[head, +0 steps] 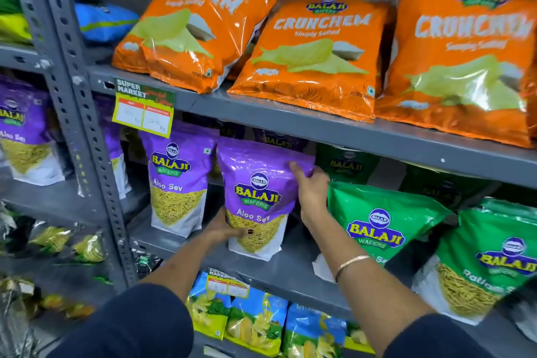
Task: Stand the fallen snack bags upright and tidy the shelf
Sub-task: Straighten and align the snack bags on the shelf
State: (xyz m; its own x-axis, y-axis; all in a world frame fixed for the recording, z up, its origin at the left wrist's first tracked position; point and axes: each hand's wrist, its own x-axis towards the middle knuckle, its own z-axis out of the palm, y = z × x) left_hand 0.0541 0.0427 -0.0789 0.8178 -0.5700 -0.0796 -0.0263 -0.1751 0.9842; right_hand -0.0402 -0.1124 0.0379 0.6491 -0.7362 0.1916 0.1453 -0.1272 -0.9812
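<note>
A purple Aloo Sev bag [258,183] stands upright on the middle shelf [290,273]. My left hand [223,228] grips its lower left corner, thumb across the front. My right hand [311,192] clasps its upper right edge. A second purple Aloo Sev bag [175,177] stands upright just to its left. To the right, two green Balaji bags [377,221] [488,259] lean at a tilt. On the top shelf three orange Crunchem bags [191,32] [313,58] [465,61] lie tilted back.
A grey slotted upright post [78,113] divides this bay from the left one, where another purple bag [23,131] stands. A price tag [143,107] hangs from the top shelf edge. Blue and yellow chip bags [255,325] fill the shelf below.
</note>
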